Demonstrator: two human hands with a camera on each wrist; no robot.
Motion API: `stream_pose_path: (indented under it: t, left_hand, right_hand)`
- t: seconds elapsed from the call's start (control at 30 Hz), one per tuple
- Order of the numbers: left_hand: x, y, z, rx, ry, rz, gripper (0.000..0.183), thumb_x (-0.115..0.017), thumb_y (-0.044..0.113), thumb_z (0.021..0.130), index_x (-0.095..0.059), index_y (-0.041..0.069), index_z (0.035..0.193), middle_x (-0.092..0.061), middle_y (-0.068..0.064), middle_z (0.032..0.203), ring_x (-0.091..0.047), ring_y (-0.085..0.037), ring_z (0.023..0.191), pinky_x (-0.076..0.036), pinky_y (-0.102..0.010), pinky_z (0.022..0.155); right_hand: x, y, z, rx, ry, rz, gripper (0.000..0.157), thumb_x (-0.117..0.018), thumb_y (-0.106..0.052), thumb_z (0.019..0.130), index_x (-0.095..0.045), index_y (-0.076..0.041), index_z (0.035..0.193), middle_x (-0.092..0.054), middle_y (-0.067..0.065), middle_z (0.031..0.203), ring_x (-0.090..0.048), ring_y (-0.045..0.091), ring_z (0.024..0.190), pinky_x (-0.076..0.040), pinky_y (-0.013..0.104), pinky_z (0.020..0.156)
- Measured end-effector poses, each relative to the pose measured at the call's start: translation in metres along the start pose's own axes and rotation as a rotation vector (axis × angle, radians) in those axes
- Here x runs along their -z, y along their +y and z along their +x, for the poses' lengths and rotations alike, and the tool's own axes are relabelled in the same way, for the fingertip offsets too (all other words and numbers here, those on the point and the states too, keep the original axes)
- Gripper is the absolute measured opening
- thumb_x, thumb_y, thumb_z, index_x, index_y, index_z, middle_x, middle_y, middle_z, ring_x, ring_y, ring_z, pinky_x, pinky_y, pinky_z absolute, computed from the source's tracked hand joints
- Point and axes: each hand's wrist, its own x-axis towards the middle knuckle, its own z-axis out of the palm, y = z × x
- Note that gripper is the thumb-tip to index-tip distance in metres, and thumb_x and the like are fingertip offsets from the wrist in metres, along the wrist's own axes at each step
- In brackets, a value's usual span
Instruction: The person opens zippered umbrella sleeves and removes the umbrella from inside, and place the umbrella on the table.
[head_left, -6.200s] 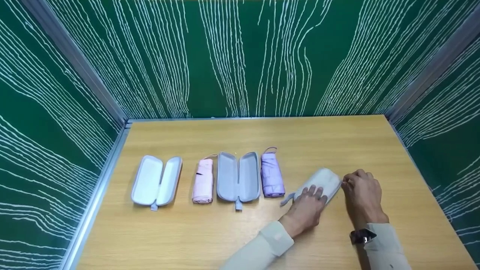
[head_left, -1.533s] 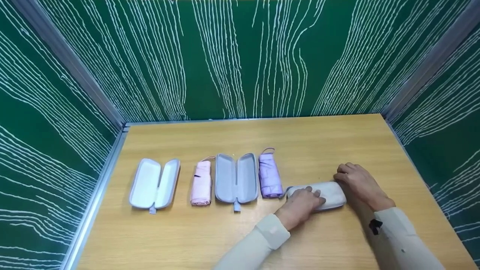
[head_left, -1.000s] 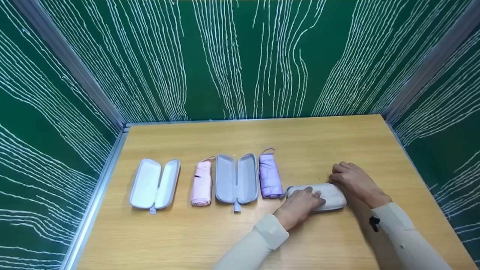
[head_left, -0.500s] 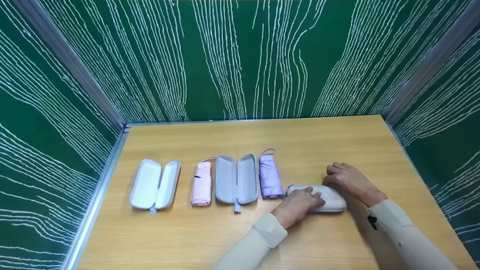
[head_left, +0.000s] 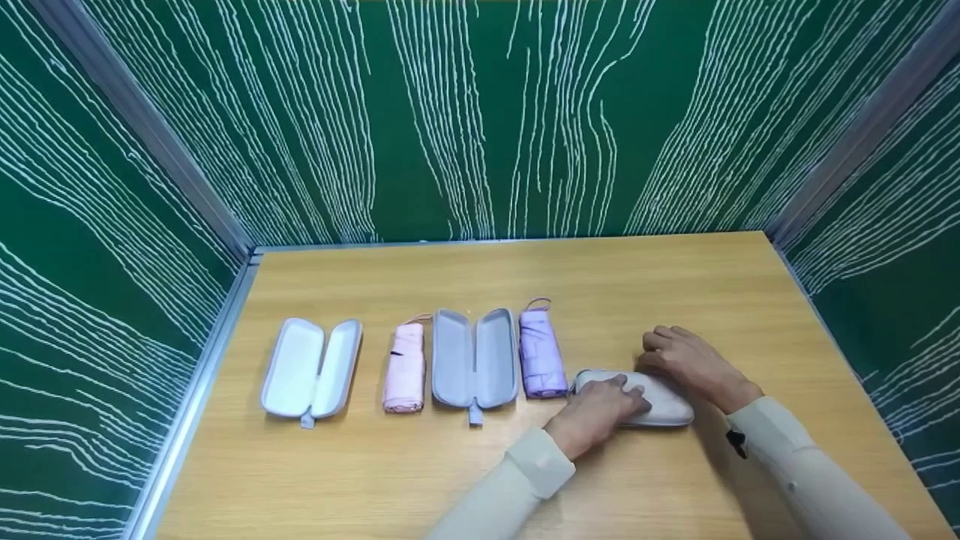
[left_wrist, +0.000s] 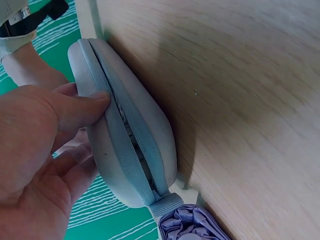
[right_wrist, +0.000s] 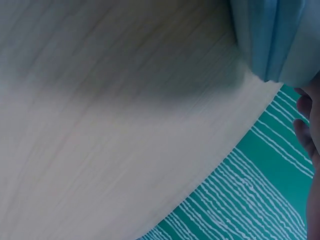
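Observation:
A light grey hard zip case (head_left: pixel 667 405) lies crosswise on the right part of the table. My left hand (head_left: pixel 600 412) grips it near its left end, thumb pressed beside the zip in the left wrist view. There the zip (left_wrist: pixel 125 125) gapes along the near side, with something greyish just showing inside. At the case's far edge, my right hand (head_left: pixel 694 365) has its fingertips curled together as if on the zip pull, which is hidden. In the right wrist view its fingers (right_wrist: pixel 304 132) are beyond the case end (right_wrist: pixel 275 45).
Left of the case lie a folded purple umbrella (head_left: pixel 543 356), an open grey case (head_left: pixel 475 364), a folded pink umbrella (head_left: pixel 405 371) and an open white-lined case (head_left: pixel 307 371). Green walls with white lines (head_left: pixel 525 112) enclose the table (head_left: pixel 375 480).
The zip case has turned from slanted to crosswise under my left hand. My right hand has moved from its right end leftward along the far edge. The left hand stays in place lately.

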Motion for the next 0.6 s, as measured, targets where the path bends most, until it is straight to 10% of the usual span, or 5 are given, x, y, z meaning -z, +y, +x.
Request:
stream_pose_path:
  t: [0.6]
  left_hand:
    - [-0.002, 0.001, 0.000, 0.004, 0.016, 0.026, 0.036, -0.064, 0.015, 0.083, -0.061, 0.035, 0.113, -0.057, 0.013, 0.119, -0.051, -0.010, 0.107, -0.047, -0.022, 0.063]
  right_hand:
    - [-0.003, -0.008, 0.015, 0.033, 0.000, 0.025, 0.022, -0.068, -0.006, 0.072, -0.072, -0.021, 0.088, -0.052, -0.002, 0.087, -0.047, 0.018, 0.084, -0.045, 0.036, 0.074]
